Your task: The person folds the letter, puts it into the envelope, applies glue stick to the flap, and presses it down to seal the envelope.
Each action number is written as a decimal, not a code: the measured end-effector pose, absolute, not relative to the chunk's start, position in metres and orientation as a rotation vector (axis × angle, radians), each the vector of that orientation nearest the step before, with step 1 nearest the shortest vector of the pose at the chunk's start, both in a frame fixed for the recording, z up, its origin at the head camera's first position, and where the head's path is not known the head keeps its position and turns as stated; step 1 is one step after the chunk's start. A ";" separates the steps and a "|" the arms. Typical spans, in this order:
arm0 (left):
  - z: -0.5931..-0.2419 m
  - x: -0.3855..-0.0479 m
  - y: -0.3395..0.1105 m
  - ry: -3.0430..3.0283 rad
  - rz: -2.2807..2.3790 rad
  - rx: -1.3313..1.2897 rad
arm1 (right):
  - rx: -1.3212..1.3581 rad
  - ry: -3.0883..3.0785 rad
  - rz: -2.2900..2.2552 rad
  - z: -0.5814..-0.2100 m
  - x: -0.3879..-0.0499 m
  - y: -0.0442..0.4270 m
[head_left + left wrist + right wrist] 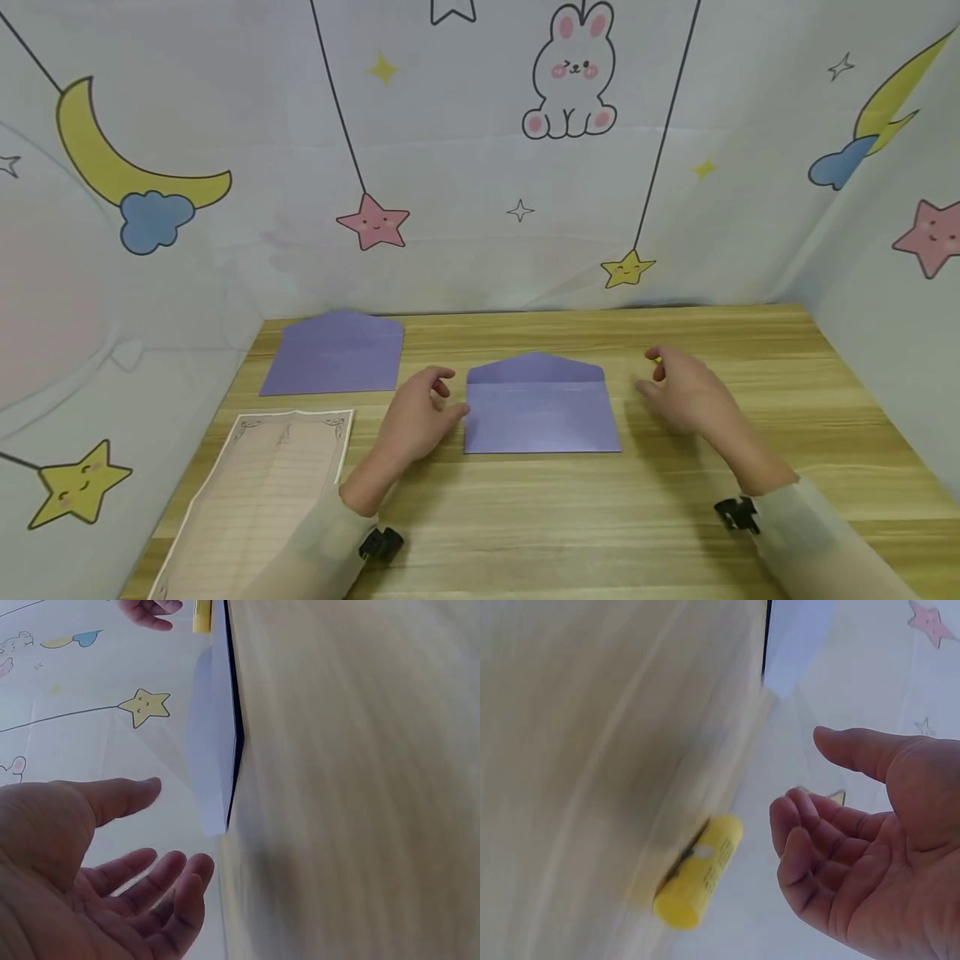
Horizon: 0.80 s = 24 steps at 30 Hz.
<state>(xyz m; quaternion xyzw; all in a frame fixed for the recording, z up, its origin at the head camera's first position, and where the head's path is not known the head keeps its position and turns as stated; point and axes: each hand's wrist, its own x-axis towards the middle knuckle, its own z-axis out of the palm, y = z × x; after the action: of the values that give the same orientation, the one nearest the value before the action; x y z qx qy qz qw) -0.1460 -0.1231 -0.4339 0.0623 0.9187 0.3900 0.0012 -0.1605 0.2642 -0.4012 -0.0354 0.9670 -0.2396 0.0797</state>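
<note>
Envelope [540, 417], purple: lay flat on the wooden table [570, 533], at the middle, flap opened out toward the far side. Left hand [418, 417]: hovered just beside the left end, thumb and fingers set wide apart, fingers softly bent, holding nothing. Met the envelope's left edge with the thumb tip in the head view, yet showed a gap from the left wrist. Right hand [684, 392]: hung to the right, apart from the envelope, thumb spread away from loosely bent fingers, likewise holding nothing. Tube [697, 874], yellow: lay on its side close to the right hand, mostly hidden behind it in the head view, untouched as seen from the right wrist. Second envelope [333, 358], also purple: lay at the far left, flap likewise opened toward the far side. Sheet of paper [262, 467], lined, with corner ornaments: lay at the near left, partly covered by the left sleeve [318, 546]. Cloth [465, 150], printed with stars, moons and a rabbit: hung behind the far edge.
</note>
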 end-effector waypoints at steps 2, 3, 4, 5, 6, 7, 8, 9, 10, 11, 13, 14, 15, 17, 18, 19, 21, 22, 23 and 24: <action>-0.432 -0.147 -0.124 2.928 1.203 0.240 | -0.082 2.909 -0.699 -0.399 -0.162 0.272; -0.432 -0.147 -0.125 2.946 1.190 0.266 | -0.075 2.920 -0.688 -0.398 -0.163 0.275; -0.431 -0.147 -0.125 2.961 1.178 0.296 | -0.073 2.933 -0.680 -0.399 -0.164 0.278; -0.431 -0.147 -0.126 2.970 1.163 0.322 | -0.080 2.943 -0.667 -0.399 -0.165 0.281; -0.431 -0.147 -0.126 2.983 1.143 0.351 | -0.090 2.959 -0.651 -0.400 -0.166 0.285; -0.430 -0.148 -0.127 2.993 1.121 0.381 | -0.101 2.975 -0.637 -0.401 -0.167 0.288; -0.430 -0.148 -0.127 3.001 1.097 0.405 | -0.110 2.991 -0.626 -0.402 -0.168 0.290; -0.430 -0.148 -0.127 3.011 1.077 0.429 | -0.122 3.006 -0.612 -0.404 -0.168 0.293; -0.430 -0.149 -0.128 3.027 1.046 0.458 | -0.133 3.023 -0.597 -0.406 -0.169 0.296; -0.430 -0.149 -0.128 3.041 1.022 0.483 | -0.144 3.036 -0.580 -0.407 -0.170 0.299; -0.430 -0.150 -0.129 3.078 0.974 0.536 | -0.151 3.055 -0.552 -0.410 -0.171 0.302; -0.430 -0.151 -0.129 3.100 0.955 0.561 | -0.151 3.061 -0.536 -0.411 -0.172 0.304; -0.431 -0.151 -0.129 3.122 0.939 0.585 | -0.154 3.065 -0.519 -0.413 -0.173 0.306; -0.431 -0.152 -0.130 3.163 0.907 0.629 | -0.151 3.066 -0.491 -0.414 -0.174 0.309; -0.431 -0.153 -0.130 3.184 0.890 0.651 | -0.149 3.064 -0.478 -0.415 -0.175 0.310; -0.431 -0.153 -0.131 3.201 0.871 0.673 | -0.147 3.061 -0.465 -0.416 -0.175 0.311; -0.431 -0.155 -0.131 3.228 0.820 0.702 | -0.144 3.058 -0.443 -0.418 -0.176 0.313; -0.431 -0.156 -0.131 3.234 0.793 0.712 | -0.139 3.055 -0.432 -0.419 -0.177 0.314; -0.432 -0.156 -0.131 3.235 0.767 0.711 | -0.136 3.054 -0.424 -0.419 -0.177 0.315; -0.432 -0.157 -0.131 3.231 0.746 0.704 | -0.133 3.053 -0.416 -0.420 -0.177 0.315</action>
<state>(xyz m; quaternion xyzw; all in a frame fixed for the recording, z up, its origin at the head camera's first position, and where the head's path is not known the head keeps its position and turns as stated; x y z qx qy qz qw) -0.1570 -0.1314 -0.4320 0.2061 0.9458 0.2183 -0.1239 -0.1775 0.3154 -0.4201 -0.0431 0.9895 -0.1347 0.0287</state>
